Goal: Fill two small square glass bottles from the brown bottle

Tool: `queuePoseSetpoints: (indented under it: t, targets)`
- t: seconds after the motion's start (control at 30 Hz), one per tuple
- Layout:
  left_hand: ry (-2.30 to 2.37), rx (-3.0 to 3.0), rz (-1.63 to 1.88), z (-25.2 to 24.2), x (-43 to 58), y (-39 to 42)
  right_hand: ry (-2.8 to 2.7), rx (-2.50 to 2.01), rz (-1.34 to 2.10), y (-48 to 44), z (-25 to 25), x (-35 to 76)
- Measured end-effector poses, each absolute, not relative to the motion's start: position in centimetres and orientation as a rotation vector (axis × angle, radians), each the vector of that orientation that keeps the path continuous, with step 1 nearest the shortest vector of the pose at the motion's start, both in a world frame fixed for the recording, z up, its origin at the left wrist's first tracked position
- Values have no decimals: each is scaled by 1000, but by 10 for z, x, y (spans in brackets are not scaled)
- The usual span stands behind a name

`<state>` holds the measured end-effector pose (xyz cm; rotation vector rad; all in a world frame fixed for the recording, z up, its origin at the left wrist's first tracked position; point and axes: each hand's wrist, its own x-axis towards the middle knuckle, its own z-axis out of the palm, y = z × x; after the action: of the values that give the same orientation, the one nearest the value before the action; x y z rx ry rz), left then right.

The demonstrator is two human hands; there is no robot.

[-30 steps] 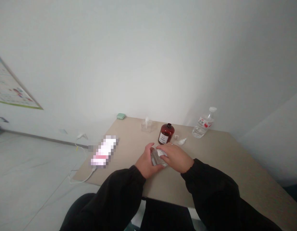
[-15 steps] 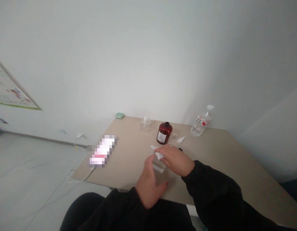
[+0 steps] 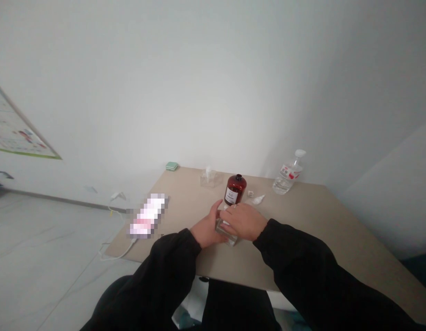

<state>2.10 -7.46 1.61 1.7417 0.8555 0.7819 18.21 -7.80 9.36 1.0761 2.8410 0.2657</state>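
Observation:
Near the front of the table, my left hand (image 3: pixel 207 230) is closed round the left side of a clear glass-like container (image 3: pixel 230 239), thumb up and fingers at its base. My right hand (image 3: pixel 247 221) lies over the container's top, its fingers bent round a white tissue (image 3: pixel 226 223) that is mostly covered. The container's mouth is hidden by the fingers. Just behind the hands stands an uncapped dark red-brown bottle (image 3: pixel 235 189) with a white label. To its right lie a crumpled white tissue (image 3: pixel 258 199) and a small pale piece (image 3: pixel 250 194).
A clear water bottle (image 3: pixel 289 174) with a white cap stands at the back right. At the back are a clear tissue box (image 3: pixel 210 179) and a small green case (image 3: pixel 172 166). A blurred-out phone (image 3: pixel 149 215) with a white cable (image 3: pixel 118 257) lies at the left edge.
My left hand has moved forward from open beside the clear container to closed round its side. My right hand has shifted slightly left, still over the container with the tissue.

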Motion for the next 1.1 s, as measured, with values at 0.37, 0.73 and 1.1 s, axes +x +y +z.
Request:
queuePoseSetpoints:
  t: [0.37,0.73,1.1]
  targets:
    - [1200,1752,1060,20,44,-107,2669,1486,298,-90,88,169]
    - [1451,1844,1101,8,54,-115,2637,1646,280,-97,89,168]
    - [1403,1860,946,18,43,-110,2520,2461,-150,-60,83,249]
